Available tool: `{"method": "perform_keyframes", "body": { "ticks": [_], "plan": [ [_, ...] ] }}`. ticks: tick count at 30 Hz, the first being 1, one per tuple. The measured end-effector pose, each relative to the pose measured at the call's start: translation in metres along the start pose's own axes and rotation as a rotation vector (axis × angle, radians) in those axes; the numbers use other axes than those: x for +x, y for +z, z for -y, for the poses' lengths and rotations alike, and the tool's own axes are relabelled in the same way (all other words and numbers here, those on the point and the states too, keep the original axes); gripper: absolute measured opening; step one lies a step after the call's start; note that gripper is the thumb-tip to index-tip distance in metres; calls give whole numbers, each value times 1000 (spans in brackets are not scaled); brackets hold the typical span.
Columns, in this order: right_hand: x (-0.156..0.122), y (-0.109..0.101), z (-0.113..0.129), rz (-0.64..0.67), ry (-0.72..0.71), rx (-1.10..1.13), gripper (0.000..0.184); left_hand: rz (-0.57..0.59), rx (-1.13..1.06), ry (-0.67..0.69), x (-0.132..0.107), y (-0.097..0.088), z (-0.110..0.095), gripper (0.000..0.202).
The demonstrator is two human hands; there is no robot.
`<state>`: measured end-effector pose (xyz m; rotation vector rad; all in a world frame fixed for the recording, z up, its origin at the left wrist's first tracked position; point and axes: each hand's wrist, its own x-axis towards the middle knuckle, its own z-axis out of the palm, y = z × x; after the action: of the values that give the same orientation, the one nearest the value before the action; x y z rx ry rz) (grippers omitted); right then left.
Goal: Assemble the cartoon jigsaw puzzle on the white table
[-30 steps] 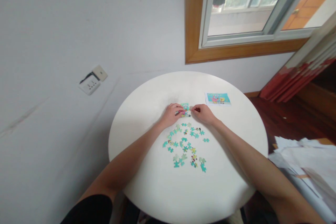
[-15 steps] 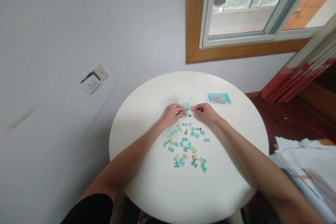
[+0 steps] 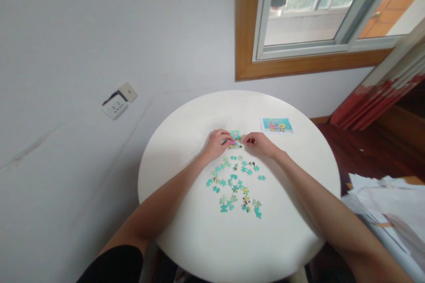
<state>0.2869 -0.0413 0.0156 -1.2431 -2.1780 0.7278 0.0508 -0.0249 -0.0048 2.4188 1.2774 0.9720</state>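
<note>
A small joined section of a jigsaw puzzle (image 3: 235, 138), green with pink and white cartoon figures, lies flat near the middle of the table. My left hand (image 3: 218, 143) rests at its left edge, curled fingers and thumb gripping that side and partly covering it. Close to the right edge is my right hand (image 3: 259, 143), thumb and fingertips pinched on a small pale jigsaw piece that is mostly hidden. Nearer to me, loose jigsaw pieces (image 3: 234, 177), mostly turquoise with some yellow and dark ones, are scattered over the tabletop.
The round white table (image 3: 186, 119) stands against the wall. A picture card (image 3: 277, 125) with cartoon figures lies at the back right. Papers (image 3: 388, 199) are stacked beyond the table's right edge. A wall socket (image 3: 115, 106) is at left, a window (image 3: 308, 17) above.
My right hand has shifted slightly left, its fingertips now closer to the joined section. My left hand stays nearly in place, and the loose pieces lie as before.
</note>
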Motion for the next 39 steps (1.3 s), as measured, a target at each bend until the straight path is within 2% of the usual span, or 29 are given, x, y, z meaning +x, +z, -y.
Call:
{"method": "perform_keyframes", "body": {
  "ticks": [5,10,22,31,39],
  "plan": [
    [-8,7,29,235,-271,32,21,4,3,11,-1,1,2,15],
    [-13,14,44,365,-382,-1,18,11,9,8,-2,2,3,17],
    [-15,19,48,383,-383,-48,11,14,13,7,-1,2,3,16],
    [-15,23,49,384,-377,-59,17,20,-4,3,-1,0,-1,17],
    [-16,24,58,405,-380,-158,18,20,0,7,-1,1,1,17]
  ]
}}
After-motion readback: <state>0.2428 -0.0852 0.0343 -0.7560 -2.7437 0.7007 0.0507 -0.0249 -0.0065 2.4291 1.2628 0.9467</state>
